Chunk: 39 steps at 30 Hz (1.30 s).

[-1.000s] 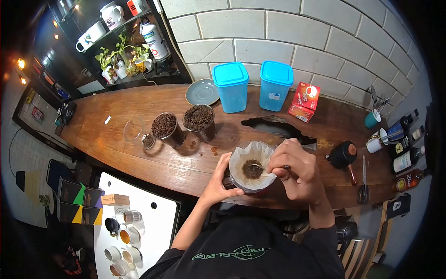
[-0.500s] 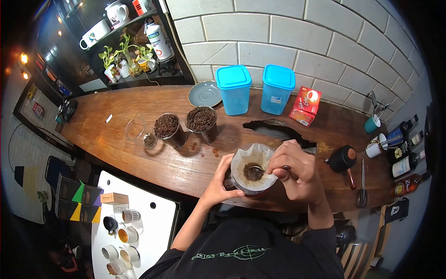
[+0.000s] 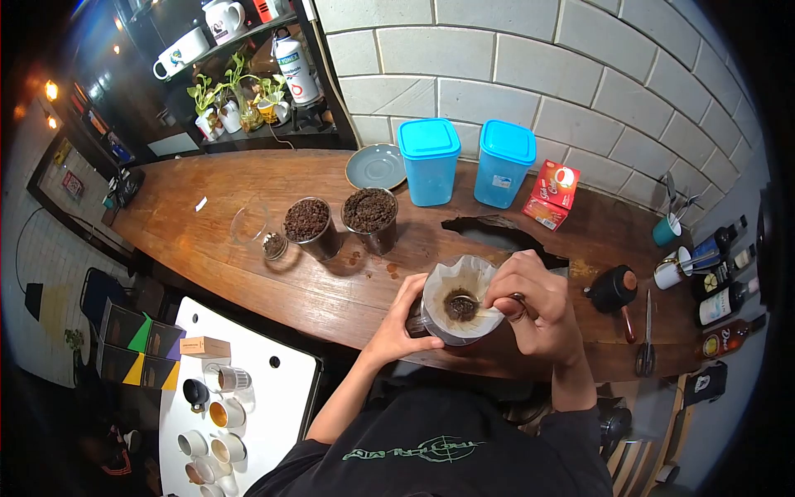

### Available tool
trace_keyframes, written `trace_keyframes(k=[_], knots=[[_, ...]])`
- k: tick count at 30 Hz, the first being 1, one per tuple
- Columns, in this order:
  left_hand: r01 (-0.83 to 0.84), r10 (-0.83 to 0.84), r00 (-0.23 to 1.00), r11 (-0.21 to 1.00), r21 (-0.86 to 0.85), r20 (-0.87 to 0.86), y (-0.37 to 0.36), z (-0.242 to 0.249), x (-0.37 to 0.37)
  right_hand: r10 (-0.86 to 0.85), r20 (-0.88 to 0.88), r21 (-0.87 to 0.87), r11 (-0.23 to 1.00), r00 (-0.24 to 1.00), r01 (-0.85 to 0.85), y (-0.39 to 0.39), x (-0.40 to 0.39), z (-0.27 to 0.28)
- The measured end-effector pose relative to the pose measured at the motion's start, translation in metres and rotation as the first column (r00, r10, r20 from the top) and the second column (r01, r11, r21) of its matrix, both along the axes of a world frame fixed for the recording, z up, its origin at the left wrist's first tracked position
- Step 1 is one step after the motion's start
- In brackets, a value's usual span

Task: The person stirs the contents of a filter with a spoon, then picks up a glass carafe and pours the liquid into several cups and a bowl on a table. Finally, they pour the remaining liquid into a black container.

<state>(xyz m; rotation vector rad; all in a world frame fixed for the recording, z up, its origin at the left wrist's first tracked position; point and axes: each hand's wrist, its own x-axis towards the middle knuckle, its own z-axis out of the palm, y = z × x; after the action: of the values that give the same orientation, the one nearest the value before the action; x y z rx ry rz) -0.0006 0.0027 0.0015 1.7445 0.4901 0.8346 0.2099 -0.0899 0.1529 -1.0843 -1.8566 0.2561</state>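
A white paper filter (image 3: 440,291) lines a coffee dripper (image 3: 469,340) close to the front edge of the counter. Dark wet coffee grounds (image 3: 454,313) lie at the bottom of the filter. My left hand (image 3: 401,330) is curled round the dripper's left side, thumb along the front. Above the right rim, my right hand (image 3: 537,305) pinches the handle of a small metal spoon (image 3: 466,306), whose bowl dips into the grounds. What stands under the dripper is mostly hidden. Left of the dripper are two clear cups heaped with coffee grounds, one nearer (image 3: 308,222), one farther (image 3: 370,212).
Two blue-lidded containers (image 3: 428,161) (image 3: 503,166), a red box (image 3: 553,195) and a grey saucer (image 3: 376,167) stand along the wall. A dark irregular slab (image 3: 501,235) lies behind the dripper. To the right are a black pot (image 3: 611,290), scissors (image 3: 646,352) and bottles (image 3: 722,300).
The view has shifted slightly, so the counter things appear a little to the right. My left hand keeps its grip, and the spoon still sits in the grounds, slightly turned.
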Motion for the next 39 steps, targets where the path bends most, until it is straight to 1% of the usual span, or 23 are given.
trace_keyframes(k=[2,5,8,12,15,17,19,21,23,25,28,30,31,35,37,38,39], knots=[[-0.001,0.001,1.0,1.0,0.012,0.006,0.0001,-0.0008,0.0001,-0.065,-0.011,0.006,0.998,0.998,0.065,0.0005,-0.0012,-0.0002],[0.011,-0.011,1.0,1.0,-0.019,0.019,-0.0005,0.0004,0.0004,-0.029,0.004,0.012,1.0,1.0,0.029,-0.0003,-0.0014,0.0007],[0.027,-0.026,0.999,1.0,-0.016,0.029,0.0006,-0.0015,0.0009,-0.069,-0.021,0.006,0.998,0.997,0.069,0.0,-0.0007,-0.0003],[0.049,-0.05,0.998,0.999,0.006,0.034,0.0032,-0.0031,0.0009,-0.041,-0.01,0.027,0.999,0.999,0.041,0.0008,-0.0017,-0.0004],[0.057,-0.058,0.998,0.998,0.027,0.023,0.0033,0.0004,0.0005,-0.04,-0.053,0.065,0.997,0.998,0.043,0.0,-0.0048,-0.0019],[0.048,-0.049,0.999,0.998,0.031,0.011,0.0034,0.0021,-0.0004,-0.07,-0.106,0.144,0.986,0.992,0.085,-0.0004,-0.0066,-0.0027],[0.064,-0.065,0.998,0.996,0.059,0.019,0.0038,0.0032,0.0,-0.066,-0.116,0.152,0.985,0.991,0.083,-0.0027,-0.0055,-0.0031],[0.063,-0.063,0.998,0.995,0.078,-0.002,0.0052,0.0035,-0.0014,-0.032,-0.095,0.147,0.988,0.995,0.046,-0.0023,-0.0039,-0.0032],[0.094,-0.094,0.996,0.995,-0.011,-0.007,0.0044,0.0024,-0.0013,-0.011,-0.088,0.145,0.989,0.996,0.023,-0.0008,-0.005,-0.0054],[0.09,-0.09,0.996,0.996,-0.004,-0.007,0.0047,0.0014,-0.0016,-0.068,-0.064,0.123,0.99,0.996,0.076,-0.001,-0.007,-0.0072],[0.09,-0.09,0.996,0.996,-0.002,-0.011,0.0042,0.0038,-0.0012,-0.084,-0.041,0.117,0.989,0.996,0.088,-0.0032,-0.0081,-0.0071],[0.079,-0.078,0.997,0.995,0.068,-0.007,0.0039,0.0048,-0.0018,-0.065,-0.042,0.098,0.993,0.997,0.068,-0.0033,-0.0085,-0.0048],[0.087,-0.087,0.996,0.994,0.066,-0.008,0.0037,0.0046,-0.0018,-0.048,-0.044,0.082,0.995,0.998,0.051,-0.0031,-0.0086,-0.0038],[0.081,-0.081,0.997,0.996,0.033,0.017,0.0028,0.0045,-0.0009,-0.088,-0.057,0.069,0.993,0.994,0.092,0.0003,-0.0072,-0.0021],[0.076,-0.076,0.997,0.997,0.029,0.02,0.0024,0.0053,-0.0007,-0.056,-0.038,-0.001,0.998,0.998,0.056,-0.0012,-0.0067,-0.0007],[0.073,-0.074,0.997,0.997,0.028,0.025,0.0024,0.0057,-0.0005,-0.062,-0.037,-0.002,0.998,0.997,0.062,-0.0014,-0.0068,-0.0007],[0.071,-0.072,0.997,0.997,0.027,0.029,0.0023,0.0059,-0.0002,-0.073,-0.094,0.014,0.997,0.993,0.075,-0.0013,-0.007,-0.0013]])
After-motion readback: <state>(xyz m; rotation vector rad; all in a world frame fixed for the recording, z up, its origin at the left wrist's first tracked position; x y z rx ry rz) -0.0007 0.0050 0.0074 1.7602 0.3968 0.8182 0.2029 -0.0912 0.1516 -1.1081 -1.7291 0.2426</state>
